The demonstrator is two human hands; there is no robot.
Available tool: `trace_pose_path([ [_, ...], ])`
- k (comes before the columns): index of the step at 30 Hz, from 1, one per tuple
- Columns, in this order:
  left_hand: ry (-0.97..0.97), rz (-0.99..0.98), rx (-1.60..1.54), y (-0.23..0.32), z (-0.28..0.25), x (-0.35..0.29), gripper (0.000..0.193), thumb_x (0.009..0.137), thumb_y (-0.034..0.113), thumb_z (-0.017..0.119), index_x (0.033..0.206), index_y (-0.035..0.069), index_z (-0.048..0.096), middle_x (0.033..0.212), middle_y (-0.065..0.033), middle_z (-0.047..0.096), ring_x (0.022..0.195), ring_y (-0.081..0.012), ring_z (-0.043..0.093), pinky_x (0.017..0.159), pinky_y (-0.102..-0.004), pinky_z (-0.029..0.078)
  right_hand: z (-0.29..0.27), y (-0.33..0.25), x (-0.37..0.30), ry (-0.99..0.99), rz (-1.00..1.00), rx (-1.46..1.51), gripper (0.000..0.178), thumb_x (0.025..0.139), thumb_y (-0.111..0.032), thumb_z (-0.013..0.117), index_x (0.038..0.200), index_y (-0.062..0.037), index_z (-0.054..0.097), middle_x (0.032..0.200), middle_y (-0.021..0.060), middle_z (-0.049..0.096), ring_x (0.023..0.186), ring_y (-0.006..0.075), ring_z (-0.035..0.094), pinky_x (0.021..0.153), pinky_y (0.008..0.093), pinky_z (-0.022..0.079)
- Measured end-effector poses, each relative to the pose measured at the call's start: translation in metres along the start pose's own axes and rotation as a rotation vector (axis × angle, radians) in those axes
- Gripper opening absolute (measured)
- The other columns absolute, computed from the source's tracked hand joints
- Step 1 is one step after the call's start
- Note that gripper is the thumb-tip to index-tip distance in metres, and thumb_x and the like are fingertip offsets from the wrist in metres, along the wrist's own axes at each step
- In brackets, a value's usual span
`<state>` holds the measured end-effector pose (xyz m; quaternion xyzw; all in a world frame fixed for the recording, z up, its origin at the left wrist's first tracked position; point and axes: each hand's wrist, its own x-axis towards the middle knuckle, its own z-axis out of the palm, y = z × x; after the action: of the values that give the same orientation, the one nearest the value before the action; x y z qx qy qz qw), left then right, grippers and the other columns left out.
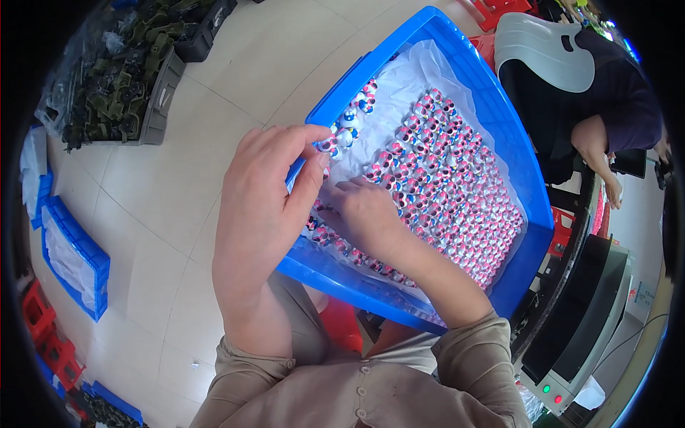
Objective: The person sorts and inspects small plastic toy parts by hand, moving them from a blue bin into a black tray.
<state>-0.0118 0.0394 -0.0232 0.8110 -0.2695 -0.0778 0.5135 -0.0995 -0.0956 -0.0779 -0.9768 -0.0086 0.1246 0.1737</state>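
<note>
A blue plastic bin (421, 321) lined with thin white sheeting (396, 89) stands in front of me. Rows of small white, pink and blue animal-like figurines (457, 171) cover much of its right side. At the bin's left edge, my left hand (264, 182) pinches a small figurine (328, 146) between thumb and forefinger, beside a short line of loose figurines (349, 128). My right hand (367, 214) reaches down inside the bin with its fingers curled by the left end of the rows. What its fingertips hold, if anything, is hidden.
Left on the tiled floor are a grey crate (153, 107) full of dark green parts and a smaller lined blue tray (96, 267). Red stools (50, 335) sit lower left. At right, a person (621, 107) sits near a grey machine (578, 321) with coloured buttons.
</note>
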Motion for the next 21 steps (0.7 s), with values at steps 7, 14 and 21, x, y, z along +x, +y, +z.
trace_pose_path([
  [7,-0.002,-0.009,0.004,0.001,0.000,0.000,0.014,0.078,0.007,0.058,0.092,0.003,0.058,0.075,-0.0077,0.057,0.073,-0.0233,0.050,0.067,-0.0336,0.041,0.010,0.009,-0.002,-0.053,0.006,0.117,0.020,0.074,-0.014,0.058,0.093,-0.0077,0.059,0.079,0.0110,0.059,0.079,0.0269,0.058,0.067,0.0381,0.048],
  [14,-0.007,-0.017,-0.004,0.001,0.000,0.001,0.014,0.078,0.007,0.058,0.092,0.003,0.058,0.075,-0.0077,0.057,0.073,-0.0233,0.050,0.067,-0.0335,0.041,0.008,0.014,0.001,-0.028,-0.137,0.059,0.020,0.073,-0.015,0.060,0.092,-0.0069,0.059,0.079,0.0130,0.058,0.079,0.0287,0.056,0.075,0.0396,0.044],
  [21,0.000,-0.009,-0.008,0.000,0.000,0.001,0.014,0.078,0.007,0.058,0.092,0.003,0.058,0.075,-0.0078,0.057,0.073,-0.0233,0.050,0.068,-0.0334,0.041,0.015,0.006,0.001,0.007,-0.058,0.061,0.020,0.073,-0.016,0.060,0.090,-0.0054,0.059,0.083,0.0129,0.058,0.081,0.0290,0.056,0.076,0.0394,0.044],
])
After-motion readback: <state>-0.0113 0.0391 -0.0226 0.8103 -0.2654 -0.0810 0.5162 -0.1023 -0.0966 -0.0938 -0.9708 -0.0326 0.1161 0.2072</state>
